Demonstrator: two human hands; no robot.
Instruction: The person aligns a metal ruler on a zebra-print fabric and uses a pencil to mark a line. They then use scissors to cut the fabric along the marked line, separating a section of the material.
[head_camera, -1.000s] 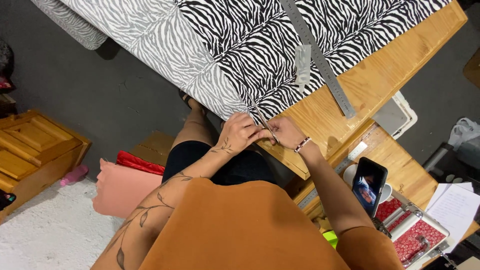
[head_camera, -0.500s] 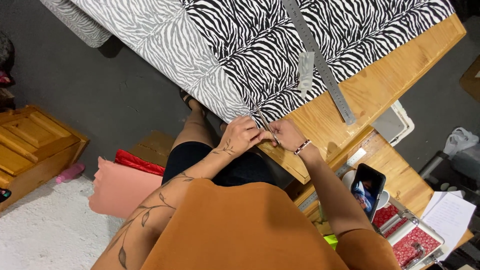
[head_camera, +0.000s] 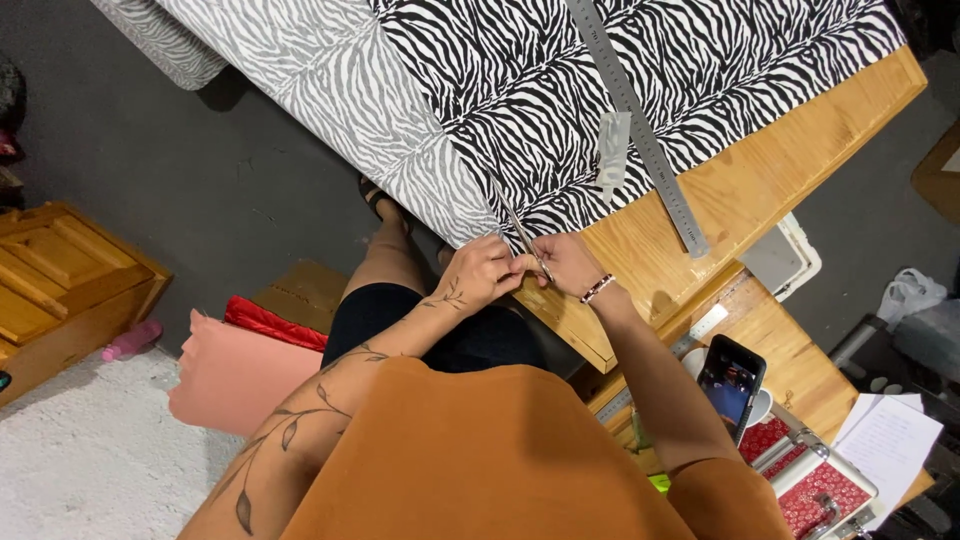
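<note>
Zebra-print fabric (head_camera: 560, 110) at centre frame gets its first snip: left hand (head_camera: 485, 275) pinches the edge, right hand (head_camera: 565, 262) grasps scissors (head_camera: 525, 240), steady cutting likely ahead.

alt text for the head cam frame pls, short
Seen from above, a person's left hand and right hand meet at the edge of zebra-print fabric draped over a wooden table, with scissors at the fabric edge. A metal ruler lies across the fabric; a phone stands nearby.
</note>
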